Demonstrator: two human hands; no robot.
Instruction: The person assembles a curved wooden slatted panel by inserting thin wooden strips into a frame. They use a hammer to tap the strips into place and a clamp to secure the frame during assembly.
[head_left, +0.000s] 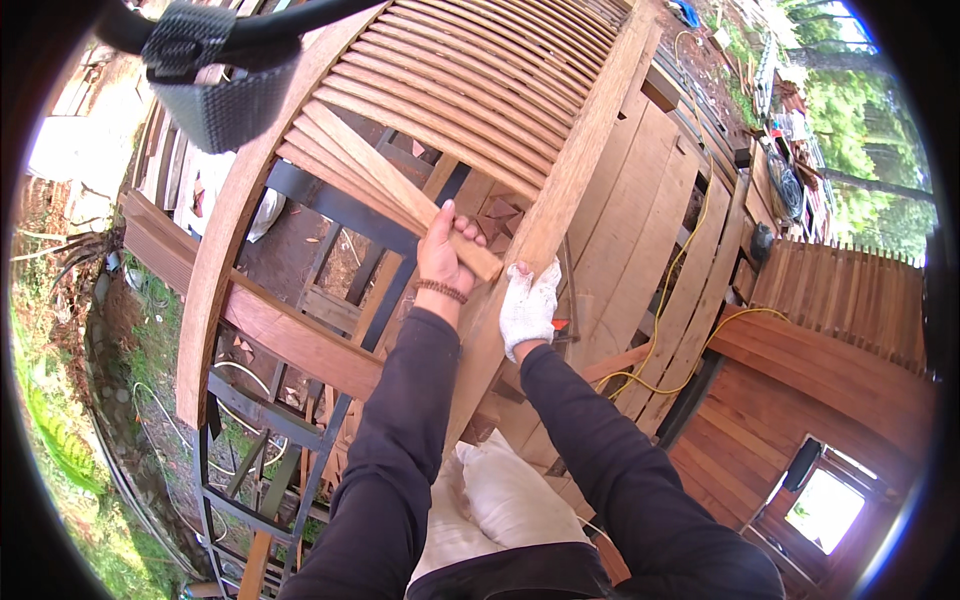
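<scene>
A grey strap (225, 105) hangs upper left; at centre your left hand (444, 262) grips a slat (372, 166), your gloved right hand (528, 308) touches the beam (574, 155), its finger closure unclear.

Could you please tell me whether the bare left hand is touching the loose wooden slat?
Touching. The head view shows the left hand closed around the slat near its lower end, with no gap between palm and wood.

Bare left grip (447, 262) curled, gloved right grip (530, 305), arms (398, 420) outstretched
</scene>
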